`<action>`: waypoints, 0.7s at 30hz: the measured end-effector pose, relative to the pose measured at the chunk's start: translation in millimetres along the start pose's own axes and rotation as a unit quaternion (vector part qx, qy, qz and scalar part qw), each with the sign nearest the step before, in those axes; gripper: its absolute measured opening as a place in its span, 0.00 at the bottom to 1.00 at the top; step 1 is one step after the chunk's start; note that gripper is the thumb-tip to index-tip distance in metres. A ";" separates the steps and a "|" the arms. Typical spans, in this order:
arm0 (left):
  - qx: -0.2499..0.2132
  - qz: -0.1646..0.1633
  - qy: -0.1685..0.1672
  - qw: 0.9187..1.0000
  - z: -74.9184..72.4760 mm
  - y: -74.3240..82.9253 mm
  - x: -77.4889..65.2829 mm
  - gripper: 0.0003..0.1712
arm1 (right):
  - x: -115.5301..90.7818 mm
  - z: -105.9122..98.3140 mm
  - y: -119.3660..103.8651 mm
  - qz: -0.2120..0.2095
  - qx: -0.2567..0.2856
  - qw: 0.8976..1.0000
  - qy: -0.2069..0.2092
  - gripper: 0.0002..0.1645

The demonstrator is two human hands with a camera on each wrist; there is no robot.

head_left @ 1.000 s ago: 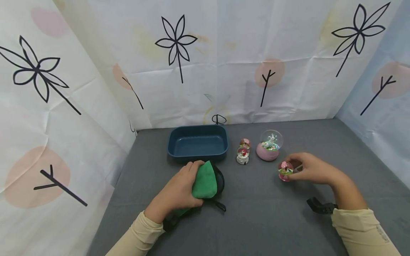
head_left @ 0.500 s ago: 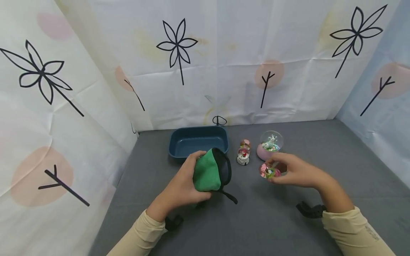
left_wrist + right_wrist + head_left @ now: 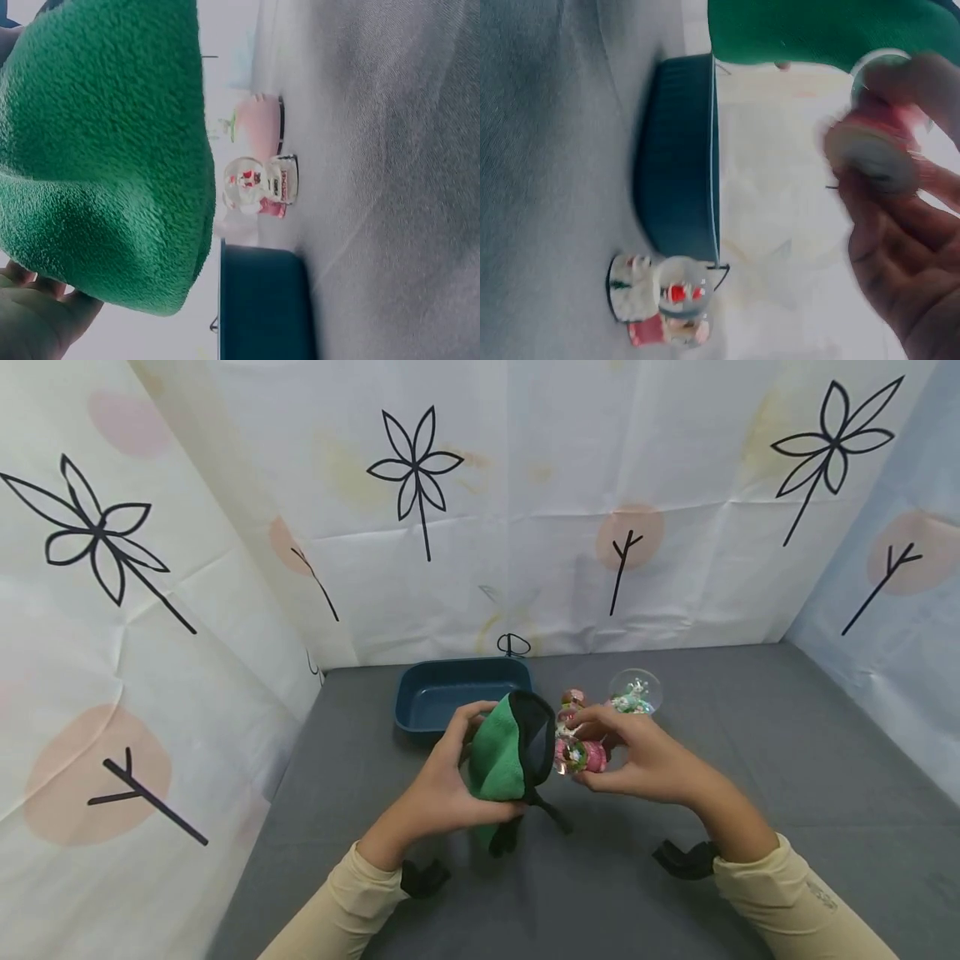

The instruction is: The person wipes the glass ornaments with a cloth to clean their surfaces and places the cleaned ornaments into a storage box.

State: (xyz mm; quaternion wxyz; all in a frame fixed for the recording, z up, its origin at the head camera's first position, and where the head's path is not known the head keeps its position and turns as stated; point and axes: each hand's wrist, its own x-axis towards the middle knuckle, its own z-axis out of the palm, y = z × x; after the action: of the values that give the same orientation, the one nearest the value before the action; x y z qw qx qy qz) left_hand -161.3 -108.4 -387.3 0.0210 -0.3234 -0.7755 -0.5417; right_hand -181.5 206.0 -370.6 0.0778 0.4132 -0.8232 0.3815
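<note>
Grey cloth desk (image 3: 592, 893): blue rectangular tray (image 3: 442, 693) on it
White flower-printed backdrop (image 3: 540, 468): behind
Left grip (image 3: 438, 795): curled round green fuzzy pouch (image 3: 497, 753)
Right grip (image 3: 645, 762): pinching small pink-based globe (image 3: 585, 757) at pouch's mouth (image 3: 538, 739)

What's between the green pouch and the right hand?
In the head view, a pink globe, pinched in the right hand, dome toward the green pouch; other globes stand farther back.

Fuzzy cloth pouch (image 3: 497, 758), glossy snow globe (image 3: 582, 757), smooth plastic-looking tray (image 3: 431, 700), matt woven tablecloth (image 3: 600, 885).
</note>
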 end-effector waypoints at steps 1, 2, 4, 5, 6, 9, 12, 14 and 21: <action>-0.005 -0.001 0.002 1.000 0.6 0.0 0.4 0.65 | 2.4 1.6 -1.2 -0.013 -0.005 1.000 0.017 0.30; -0.010 -0.002 0.004 1.000 1.1 -0.6 1.0 0.65 | 4.6 3.1 -2.1 -0.022 -0.006 0.999 0.032 0.31; -0.028 0.000 0.007 1.000 2.0 -1.7 2.0 0.64 | 8.4 5.3 -3.8 -0.042 0.004 0.998 0.049 0.31; -0.038 0.000 0.009 0.999 2.3 -2.3 2.5 0.64 | 10.2 6.2 -4.4 -0.049 0.008 0.997 0.052 0.31; -0.047 0.002 0.010 0.999 2.5 -2.8 2.8 0.64 | 11.8 7.1 -4.7 -0.056 0.011 0.997 0.053 0.30; -0.068 0.007 0.013 0.998 2.5 -3.7 3.9 0.63 | 15.9 9.9 -6.6 -0.069 0.019 0.996 0.050 0.29; -0.074 0.009 0.014 0.997 2.4 -4.8 4.7 0.64 | 20.1 13.4 -8.5 -0.081 0.026 0.995 0.052 0.29; -0.077 0.013 0.013 0.997 2.3 -5.6 5.1 0.63 | 23.0 15.9 -10.7 -0.091 0.035 0.994 0.053 0.30; -0.083 0.047 0.011 0.995 2.1 -11.5 5.9 0.59 | 32.0 23.6 -18.0 -0.125 0.064 0.988 0.062 0.32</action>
State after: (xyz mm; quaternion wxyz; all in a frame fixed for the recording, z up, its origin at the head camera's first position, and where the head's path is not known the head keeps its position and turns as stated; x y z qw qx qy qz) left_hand -171.3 -106.1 -395.4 0.0282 -0.3539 -0.7118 -0.6061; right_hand -184.4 163.1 -362.6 0.1494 0.4923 -0.7328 0.4454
